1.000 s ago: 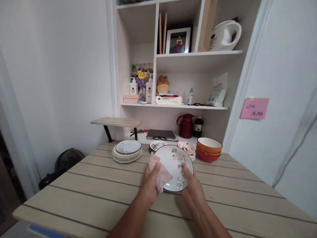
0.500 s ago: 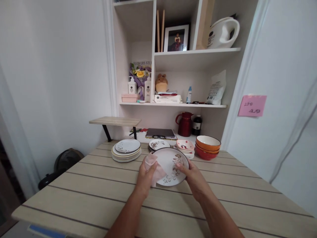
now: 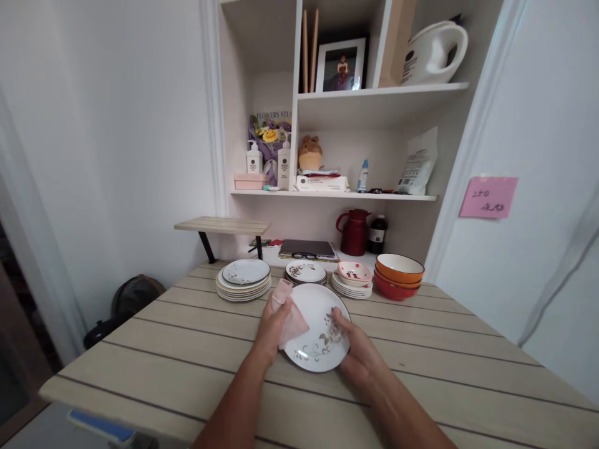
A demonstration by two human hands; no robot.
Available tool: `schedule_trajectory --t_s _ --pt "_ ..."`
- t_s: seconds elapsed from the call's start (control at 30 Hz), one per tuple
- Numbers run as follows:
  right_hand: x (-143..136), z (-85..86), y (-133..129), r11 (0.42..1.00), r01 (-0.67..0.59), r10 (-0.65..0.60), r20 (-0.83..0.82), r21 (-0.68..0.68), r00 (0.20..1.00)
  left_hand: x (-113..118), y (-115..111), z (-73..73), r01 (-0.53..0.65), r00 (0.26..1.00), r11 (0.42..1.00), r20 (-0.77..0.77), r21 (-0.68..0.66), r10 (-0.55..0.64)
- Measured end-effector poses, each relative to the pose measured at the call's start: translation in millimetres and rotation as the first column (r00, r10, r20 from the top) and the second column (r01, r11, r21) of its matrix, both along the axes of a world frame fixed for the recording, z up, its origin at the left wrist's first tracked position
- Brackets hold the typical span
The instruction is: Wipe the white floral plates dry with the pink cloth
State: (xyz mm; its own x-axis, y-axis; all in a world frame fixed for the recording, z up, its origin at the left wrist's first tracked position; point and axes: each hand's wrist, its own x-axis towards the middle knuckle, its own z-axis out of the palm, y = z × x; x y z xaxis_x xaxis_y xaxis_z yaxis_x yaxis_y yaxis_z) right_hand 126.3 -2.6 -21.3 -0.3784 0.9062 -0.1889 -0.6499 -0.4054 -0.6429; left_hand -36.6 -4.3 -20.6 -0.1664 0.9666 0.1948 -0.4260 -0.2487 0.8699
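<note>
A white plate [image 3: 311,333] with a dark rim and brown flower pattern is held above the table, tilted up. My left hand [image 3: 270,327] grips its left edge through a pink cloth [image 3: 292,321]. On the right edge my right hand [image 3: 358,349] holds the plate, thumb on the face and the other fingers underneath. Behind stand a stack of plates [image 3: 243,285] at left, a smaller plate stack [image 3: 306,272] in the middle, small plates with a pink dish [image 3: 354,273] on top, and orange and red bowls [image 3: 397,276] at right.
A small raised wooden shelf [image 3: 222,225] stands at the table's back left. Behind the dishes are a dark laptop [image 3: 307,249], glasses, a red jug [image 3: 354,232] and a dark bottle [image 3: 377,234]. Wall shelves [image 3: 381,196] rise above.
The plate has turned, its flower pattern now lower, and has come slightly lower in view. Both hands moved with it, still gripping. The camera view has shifted a little.
</note>
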Motion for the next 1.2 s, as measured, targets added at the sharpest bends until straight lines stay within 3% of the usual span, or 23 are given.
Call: schedule_trajectory --t_s 0.07,0.23,0.37,0.47,0.53,0.6,0.67,0.77,0.87,0.97,1.1,1.2 --pt "-7.1 -6.9 3.2 0.997 0.018 -0.023 -0.066 -0.069 0.998 -0.5 5.8 -5.9 -0.097 0.993 0.995 -0.063 -0.006 0.096" --pt "-5.2 -18.0 15.7 0.969 0.216 -0.227 -0.087 -0.124 0.97 0.2 18.2 -22.4 -0.273 0.936 0.962 -0.226 0.019 0.27" --pt "0.0 -22.4 20.4 0.923 0.325 -0.34 -0.044 -0.205 0.939 -9.5 20.3 -20.8 -0.423 0.849 0.896 -0.287 0.134 0.444" --pt "-3.3 -22.4 18.0 0.912 0.336 -0.352 -0.026 -0.233 0.936 -13.5 16.7 -13.9 -0.492 0.639 0.781 -0.45 0.385 0.624" --pt "-7.4 -21.9 15.4 0.934 0.264 -0.283 -0.043 -0.242 0.958 -8.4 12.0 -10.1 -0.397 0.453 0.728 -0.571 0.559 0.685" --pt "-11.1 -22.1 13.8 0.958 0.168 -0.188 -0.067 -0.232 0.98 1.9 6.5 -8.5 -0.241 0.301 0.741 -0.677 0.627 0.671" --pt "-13.3 -23.0 14.1 0.974 0.101 -0.121 -0.089 -0.202 0.989 12.9 1.5 -9.2 -0.111 0.133 0.789 -0.778 0.605 0.615" --pt "-13.5 -22.8 16.9 0.981 0.069 -0.086 -0.09 -0.181 0.992 21.4 -4.6 -11.2 0.021 -0.004 0.876 -0.876 0.481 0.481" --pt "-11.6 -18.7 19.6 0.983 0.059 -0.08 -0.118 -0.175 0.99 19.6 -11.8 -10.1 0.136 0.008 0.929 -0.938 0.344 0.346" --pt "-9.3 -14.5 21.3 0.982 0.053 -0.082 -0.16 -0.181 0.984 15.6 -20.0 -7.3 0.261 0.096 0.919 -0.955 0.295 0.279" --pt "-6.3 -14.6 22.7 0.981 0.044 -0.075 -0.162 -0.19 0.984 13.9 -22.1 -6.7 0.307 0.177 0.87 -0.921 0.386 0.346" --pt "-4.9 -14.3 21.4 0.979 0.062 -0.087 -0.122 -0.193 0.989 13.4 -16.6 -6.9 0.274 0.112 0.848 -0.891 0.454 0.441"
